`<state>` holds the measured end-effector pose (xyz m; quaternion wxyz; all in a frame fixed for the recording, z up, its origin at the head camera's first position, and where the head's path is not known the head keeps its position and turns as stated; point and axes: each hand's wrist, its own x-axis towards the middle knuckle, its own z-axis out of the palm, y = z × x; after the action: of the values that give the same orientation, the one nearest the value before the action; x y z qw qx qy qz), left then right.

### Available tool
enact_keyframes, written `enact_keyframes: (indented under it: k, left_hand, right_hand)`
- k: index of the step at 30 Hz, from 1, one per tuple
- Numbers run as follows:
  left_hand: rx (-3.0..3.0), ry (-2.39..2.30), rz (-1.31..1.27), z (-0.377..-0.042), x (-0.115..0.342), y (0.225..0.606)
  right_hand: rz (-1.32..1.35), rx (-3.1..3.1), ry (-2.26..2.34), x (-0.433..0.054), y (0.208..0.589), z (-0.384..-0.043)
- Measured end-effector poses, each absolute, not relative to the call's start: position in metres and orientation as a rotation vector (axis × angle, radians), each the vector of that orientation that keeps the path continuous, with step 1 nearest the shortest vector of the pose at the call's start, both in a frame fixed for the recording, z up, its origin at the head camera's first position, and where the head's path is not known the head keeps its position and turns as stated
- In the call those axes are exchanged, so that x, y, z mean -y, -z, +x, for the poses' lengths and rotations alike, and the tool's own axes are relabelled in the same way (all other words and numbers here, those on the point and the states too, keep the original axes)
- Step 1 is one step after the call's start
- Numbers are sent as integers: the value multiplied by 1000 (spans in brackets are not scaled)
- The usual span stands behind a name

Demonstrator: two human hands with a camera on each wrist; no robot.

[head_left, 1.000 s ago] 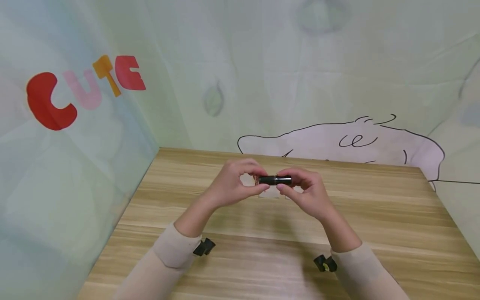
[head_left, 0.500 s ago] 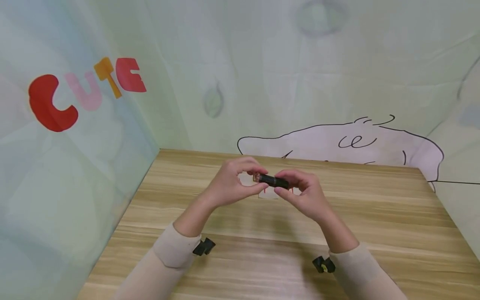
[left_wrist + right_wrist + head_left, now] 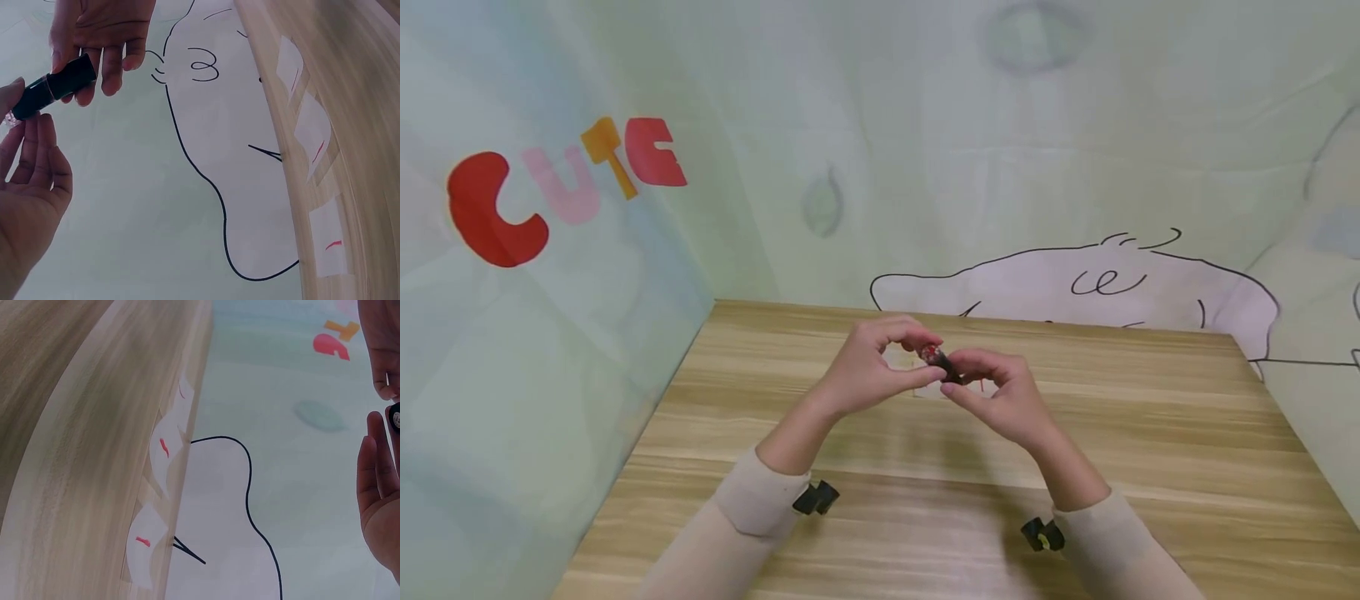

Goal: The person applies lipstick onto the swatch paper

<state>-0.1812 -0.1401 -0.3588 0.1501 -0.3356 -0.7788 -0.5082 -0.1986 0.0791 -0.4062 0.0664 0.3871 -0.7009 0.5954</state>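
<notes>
Both hands hold a black lipstick tube (image 3: 950, 367) over the far part of the table, one hand at each end. Its near end, dotted with red and clear decoration, tips up toward the head camera. My left hand (image 3: 868, 367) pinches the decorated end between thumb and fingers. The right hand (image 3: 1000, 398) pinches the other end, thumb below and fingers curled behind. In the left wrist view the closed lipstick (image 3: 55, 85) shows a thin band round its middle. Only an edge of the lipstick (image 3: 395, 419) enters the right wrist view.
Several small white papers with red streaks, such as one paper (image 3: 327, 237) and another paper (image 3: 147, 547), lie on the wooden table (image 3: 887, 517) near its back edge, behind the hands. Printed cloth walls (image 3: 820, 108) rise along the table's left and back sides.
The lipstick has turned from lying level sideways to slanting, its decorated end swinging toward the head camera. The right hand has shifted slightly left, closer to the left hand.
</notes>
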Motion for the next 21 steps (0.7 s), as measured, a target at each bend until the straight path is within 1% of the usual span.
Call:
enact_keyframes:
  k: [8,21]
  left_hand:
    - [2276,1526,-924,-182,131,362]
    - [2293,1562,-929,-185,121,367]
  right_hand:
    - [1185,2127,-1773,-82,410,-198]
    - [1181,2147,-1718,-84,414,-199]
